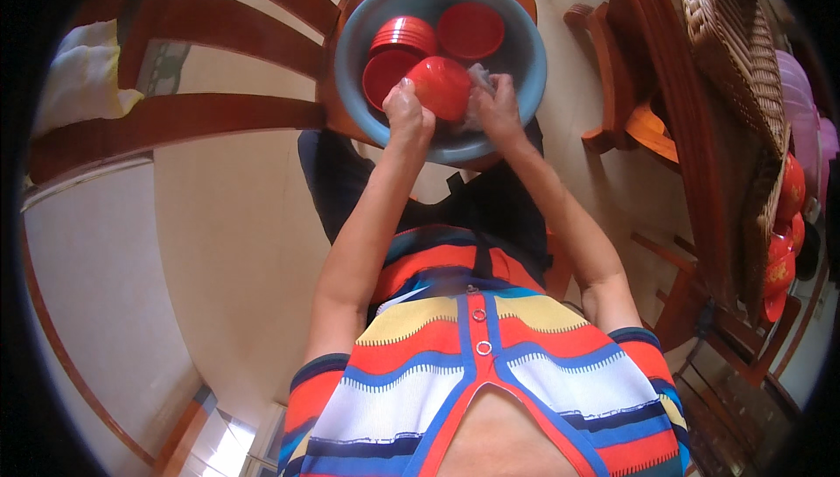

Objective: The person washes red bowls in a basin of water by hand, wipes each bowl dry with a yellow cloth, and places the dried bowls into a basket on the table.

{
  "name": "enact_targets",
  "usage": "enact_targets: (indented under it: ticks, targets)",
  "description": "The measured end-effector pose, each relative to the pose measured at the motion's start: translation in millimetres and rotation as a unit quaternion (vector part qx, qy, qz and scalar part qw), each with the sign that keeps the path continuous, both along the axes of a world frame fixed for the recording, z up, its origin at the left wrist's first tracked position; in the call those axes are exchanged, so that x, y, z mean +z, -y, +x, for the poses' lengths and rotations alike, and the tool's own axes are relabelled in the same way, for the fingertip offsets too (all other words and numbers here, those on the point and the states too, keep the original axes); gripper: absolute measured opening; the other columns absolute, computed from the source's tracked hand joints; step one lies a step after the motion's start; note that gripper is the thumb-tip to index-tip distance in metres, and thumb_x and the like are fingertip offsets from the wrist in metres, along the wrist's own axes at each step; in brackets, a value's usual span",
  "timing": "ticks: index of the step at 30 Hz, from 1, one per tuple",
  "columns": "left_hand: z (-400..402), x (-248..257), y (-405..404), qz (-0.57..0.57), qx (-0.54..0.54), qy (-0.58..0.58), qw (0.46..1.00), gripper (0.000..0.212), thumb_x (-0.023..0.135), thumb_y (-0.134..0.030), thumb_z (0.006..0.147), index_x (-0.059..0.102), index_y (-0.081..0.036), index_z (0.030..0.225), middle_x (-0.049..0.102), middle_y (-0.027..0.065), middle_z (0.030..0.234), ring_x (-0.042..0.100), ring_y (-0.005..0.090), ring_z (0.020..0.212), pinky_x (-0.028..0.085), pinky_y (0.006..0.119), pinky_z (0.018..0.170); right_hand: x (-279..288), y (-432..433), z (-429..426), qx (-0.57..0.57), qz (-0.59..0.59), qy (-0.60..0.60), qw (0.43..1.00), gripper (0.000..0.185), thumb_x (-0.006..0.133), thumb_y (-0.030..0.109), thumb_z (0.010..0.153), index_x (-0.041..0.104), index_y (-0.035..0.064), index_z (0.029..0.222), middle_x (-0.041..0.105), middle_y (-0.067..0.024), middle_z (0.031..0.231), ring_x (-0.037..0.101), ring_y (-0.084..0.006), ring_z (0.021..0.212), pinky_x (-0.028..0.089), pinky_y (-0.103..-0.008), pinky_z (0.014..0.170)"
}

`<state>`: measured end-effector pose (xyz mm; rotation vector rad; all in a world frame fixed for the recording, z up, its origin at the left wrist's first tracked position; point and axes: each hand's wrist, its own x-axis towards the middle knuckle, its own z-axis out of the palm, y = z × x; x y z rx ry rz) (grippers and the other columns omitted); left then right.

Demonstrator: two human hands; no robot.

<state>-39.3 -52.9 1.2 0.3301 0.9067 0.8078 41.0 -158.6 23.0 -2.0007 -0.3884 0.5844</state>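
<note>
A blue-grey plastic basin [527, 103] rests on a wooden chair seat in front of me. My left hand [408, 109] grips the near left edge of a red bowl [441, 86], which is tilted with its outer side up. My right hand [499, 106] holds a greyish wet cloth [481, 76] at the bowl's right side. Behind, inside the basin, are a stack of red bowls [403, 34] and a separate round red bowl [471, 30]. Another red bowl [387, 73] lies at the left, partly covered by the held one.
The slatted wooden chair back [243, 113] extends left, with a white and yellow cloth [85, 76] over it. At right stands a wooden table [695, 149] bearing a wicker tray [728, 37], with red bowls [781, 254] and pink plastic items [797, 93] beyond. More wooden chairs [607, 83] stand by it.
</note>
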Motion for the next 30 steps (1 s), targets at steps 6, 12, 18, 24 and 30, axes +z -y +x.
enact_targets:
  ticks: [6,12,18,24,30]
  targets:
    - [9,19,22,0.200,-0.101,-0.205,0.953,0.022,0.044,-0.014,0.088,0.057,0.001,0.096,0.061,0.0118,0.085,0.060,0.0212,0.080,0.047,0.032,0.073,27,14,-33,0.126,0.085,0.261,0.953,0.028,0.056,0.009,0.077,0.049,0.0017,0.103,0.048,-0.0199,0.104,0.047,-0.0351,0.100,0.038,-0.0408,0.086]
    - [-8,5,25,0.357,-0.191,-0.265,0.875,0.022,0.046,-0.013,0.088,0.057,0.002,0.100,0.062,0.0188,0.089,0.061,0.0266,0.083,0.046,0.036,0.074,31,-7,-21,0.154,0.086,0.295,0.939,0.026,0.054,0.007,0.077,0.053,0.0035,0.102,0.054,-0.0176,0.103,0.050,-0.0364,0.099,0.039,-0.0432,0.086]
    - [-10,30,32,0.515,-0.347,-0.334,0.709,0.016,0.047,-0.013,0.085,0.056,-0.003,0.095,0.062,0.0230,0.082,0.060,0.0387,0.083,0.046,0.043,0.071,-29,-6,52,0.192,-0.040,0.234,0.952,0.026,0.054,0.011,0.077,0.059,0.0043,0.101,0.058,-0.0214,0.095,0.055,-0.0395,0.092,0.044,-0.0439,0.080]
    - [-9,18,36,0.528,-0.384,-0.350,0.671,0.016,0.047,-0.013,0.085,0.056,-0.005,0.095,0.061,0.0252,0.083,0.059,0.0392,0.084,0.046,0.045,0.073,-30,-14,67,0.377,-0.195,0.297,0.855,0.018,0.049,0.008,0.078,0.060,0.0040,0.091,0.058,-0.0231,0.096,0.055,-0.0393,0.092,0.044,-0.0451,0.080]
    - [-22,-8,1,0.249,-0.178,-0.194,0.932,0.023,0.046,-0.013,0.090,0.058,0.004,0.100,0.062,0.0082,0.084,0.056,0.0135,0.074,0.046,0.028,0.068,10,-3,47,0.381,-0.188,0.312,0.850,0.017,0.051,0.012,0.081,0.056,0.0054,0.095,0.054,-0.0197,0.101,0.051,-0.0382,0.095,0.044,-0.0449,0.082]
